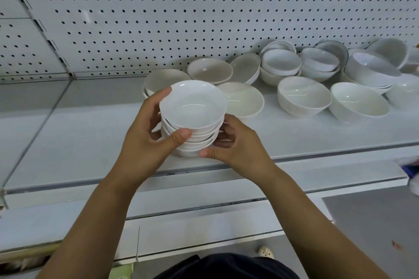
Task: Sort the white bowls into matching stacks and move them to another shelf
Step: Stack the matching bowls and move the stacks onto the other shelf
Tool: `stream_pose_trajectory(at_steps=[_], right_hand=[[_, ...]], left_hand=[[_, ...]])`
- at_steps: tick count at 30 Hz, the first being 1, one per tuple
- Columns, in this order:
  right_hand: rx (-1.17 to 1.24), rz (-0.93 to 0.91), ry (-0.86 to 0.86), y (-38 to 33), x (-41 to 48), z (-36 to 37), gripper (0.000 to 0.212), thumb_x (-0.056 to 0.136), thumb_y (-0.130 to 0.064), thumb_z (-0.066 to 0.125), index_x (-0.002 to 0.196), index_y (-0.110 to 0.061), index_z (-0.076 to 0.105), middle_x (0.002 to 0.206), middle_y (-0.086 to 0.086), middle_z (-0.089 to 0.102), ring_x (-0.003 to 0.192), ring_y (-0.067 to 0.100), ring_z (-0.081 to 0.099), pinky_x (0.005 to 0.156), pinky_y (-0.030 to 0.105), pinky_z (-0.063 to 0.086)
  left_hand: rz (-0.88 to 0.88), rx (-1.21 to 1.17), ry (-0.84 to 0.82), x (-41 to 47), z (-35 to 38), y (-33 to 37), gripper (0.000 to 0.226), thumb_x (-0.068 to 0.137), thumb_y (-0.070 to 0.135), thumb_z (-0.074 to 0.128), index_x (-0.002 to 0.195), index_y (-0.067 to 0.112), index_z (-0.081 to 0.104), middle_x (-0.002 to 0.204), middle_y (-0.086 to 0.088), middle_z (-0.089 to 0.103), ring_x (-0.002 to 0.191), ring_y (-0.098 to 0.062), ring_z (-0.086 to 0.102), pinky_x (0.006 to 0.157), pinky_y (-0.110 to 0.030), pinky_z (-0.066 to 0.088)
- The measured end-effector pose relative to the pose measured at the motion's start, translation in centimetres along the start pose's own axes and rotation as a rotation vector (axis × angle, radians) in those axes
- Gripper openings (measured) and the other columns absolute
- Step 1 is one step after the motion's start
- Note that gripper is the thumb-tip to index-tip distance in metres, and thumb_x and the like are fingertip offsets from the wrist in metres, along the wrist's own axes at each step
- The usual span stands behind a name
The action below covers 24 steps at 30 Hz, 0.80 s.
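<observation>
Curling around the stack of white bowls (pixel 192 106), the left grip (pixel 140 142) and right grip (pixel 238 145) are holding its sides (loose bowls (pixel 303 95) lying behind).

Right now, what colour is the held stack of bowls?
The stack is plain white, seen from the head view.

hands 2: left hand (pixel 145 142), right hand (pixel 238 149); held bowl stack (pixel 192 106) 1; dark-rimmed bowls (pixel 246 68) 2

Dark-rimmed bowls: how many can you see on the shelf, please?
2 dark-rimmed bowls: one mid-shelf, right of the beige bowl; one further right, at the back. More may hide in the piles.
</observation>
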State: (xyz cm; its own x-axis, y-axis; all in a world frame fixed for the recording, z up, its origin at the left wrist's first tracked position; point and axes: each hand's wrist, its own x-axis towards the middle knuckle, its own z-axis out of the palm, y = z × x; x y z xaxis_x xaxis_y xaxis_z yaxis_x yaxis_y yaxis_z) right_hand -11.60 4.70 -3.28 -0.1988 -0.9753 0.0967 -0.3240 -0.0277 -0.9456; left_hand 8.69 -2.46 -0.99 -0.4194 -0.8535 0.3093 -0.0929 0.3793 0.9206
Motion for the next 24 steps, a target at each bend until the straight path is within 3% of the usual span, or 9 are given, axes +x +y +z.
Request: stream_pose_trajectory(at_steps=[3,6,12,21,24], right_hand=[[0.021,-0.029,0.026,0.0,0.2,0.3,0.085,0.064,-0.018,0.096,0.14,-0.024,0.057,0.122,-0.01,0.073,0.111,0.012,0.07,0.099,0.034,0.057],[0.074,-0.049,0.037,0.1,-0.1,0.6,0.087,0.066,-0.014,0.095,0.143,-0.024,0.056,0.125,-0.011,0.072,0.117,0.01,0.067,0.096,0.025,0.055],[0.109,-0.047,-0.003,0.1,-0.6,0.7,0.079,0.076,-0.01,0.089,0.146,-0.024,0.053,0.131,-0.011,0.069,0.125,0.011,0.063,0.105,0.029,0.051],[0.176,-0.097,0.037,-1.1,-2.6,-3.3,0.075,0.077,-0.006,0.086,0.144,-0.019,0.056,0.135,-0.01,0.067,0.129,0.014,0.06,0.114,0.039,0.046],[0.179,-0.11,0.079,-1.2,-4.1,-6.1,0.072,0.077,-0.006,0.086,0.141,-0.022,0.058,0.131,-0.013,0.069,0.126,0.012,0.062,0.109,0.032,0.049]], left_hand=[[0.012,-0.034,-0.001,0.1,-0.2,-0.2,0.076,0.078,0.044,0.084,0.144,0.039,0.047,0.144,0.022,0.054,0.136,-0.01,0.051,0.1,-0.03,0.053],[0.03,-0.1,0.015,-0.1,-0.4,-0.2,0.076,0.077,0.038,0.083,0.145,0.032,0.048,0.145,0.017,0.056,0.137,-0.012,0.052,0.095,-0.019,0.053],[0.045,-0.175,0.082,-0.8,0.2,-0.1,0.069,0.085,0.028,0.083,0.145,0.02,0.049,0.144,0.01,0.059,0.134,-0.014,0.056,0.097,-0.02,0.051],[0.067,-0.314,0.151,-1.7,3.7,3.6,0.075,0.069,0.056,0.087,0.134,0.034,0.056,0.139,0.001,0.064,0.127,-0.016,0.061,0.095,-0.023,0.052],[0.087,-0.332,0.116,-1.3,6.3,5.2,0.07,0.073,0.041,0.086,0.135,0.029,0.055,0.133,0.01,0.066,0.124,-0.011,0.062,0.094,-0.022,0.052]])
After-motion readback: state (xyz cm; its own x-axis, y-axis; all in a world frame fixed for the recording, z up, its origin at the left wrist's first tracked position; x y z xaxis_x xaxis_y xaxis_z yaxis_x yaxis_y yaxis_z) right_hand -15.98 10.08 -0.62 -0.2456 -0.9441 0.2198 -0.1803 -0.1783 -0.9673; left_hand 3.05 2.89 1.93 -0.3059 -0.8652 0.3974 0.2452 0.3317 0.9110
